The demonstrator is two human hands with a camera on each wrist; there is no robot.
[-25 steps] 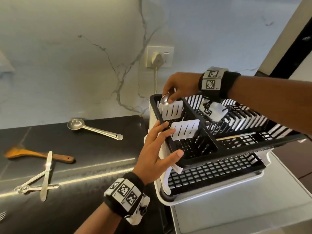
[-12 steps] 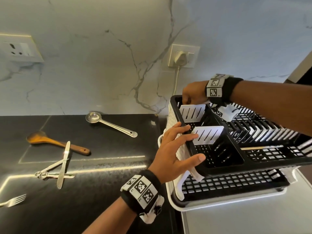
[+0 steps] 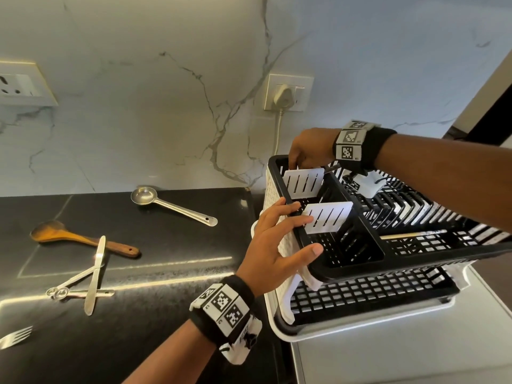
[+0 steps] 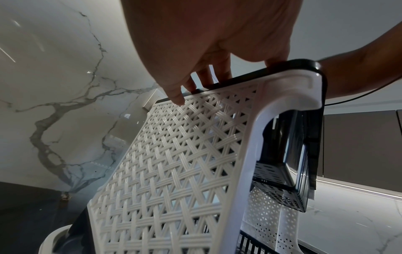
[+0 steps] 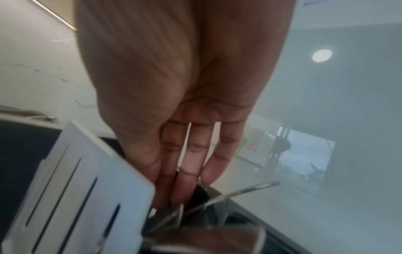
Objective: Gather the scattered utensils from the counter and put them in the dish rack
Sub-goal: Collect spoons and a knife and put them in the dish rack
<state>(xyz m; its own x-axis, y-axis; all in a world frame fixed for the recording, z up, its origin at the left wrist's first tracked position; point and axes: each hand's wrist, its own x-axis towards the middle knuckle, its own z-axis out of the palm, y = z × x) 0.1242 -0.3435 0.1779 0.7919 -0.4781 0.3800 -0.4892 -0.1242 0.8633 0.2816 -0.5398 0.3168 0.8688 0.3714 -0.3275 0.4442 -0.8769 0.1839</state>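
The black-and-white dish rack (image 3: 360,273) stands at right. My left hand (image 3: 277,245) rests on its left rim with fingers spread straight and the thumb on the front corner; the left wrist view shows the fingers (image 4: 219,70) over the lattice side (image 4: 174,163). My right hand (image 3: 307,148) reaches down into the far cutlery compartment behind a white divider (image 3: 303,182). Its fingers (image 5: 187,163) point straight down among metal utensils (image 5: 217,197). On the counter lie a metal scoop (image 3: 166,205), wooden spoon (image 3: 80,238), knife (image 3: 95,273), measuring spoons (image 3: 72,289) and fork (image 3: 15,336).
The black counter (image 3: 166,314) ends at the rack, which sits on a white surface (image 3: 388,356). A plugged wall socket (image 3: 286,92) with its cord hangs behind the rack. A second socket (image 3: 19,84) is at far left. A thin wooden stick (image 3: 410,235) lies in the rack.
My right hand has sunk lower into the far compartment, and the spoon it held a second ago is out of sight. The left hand stays on the rim. The head view swung left.
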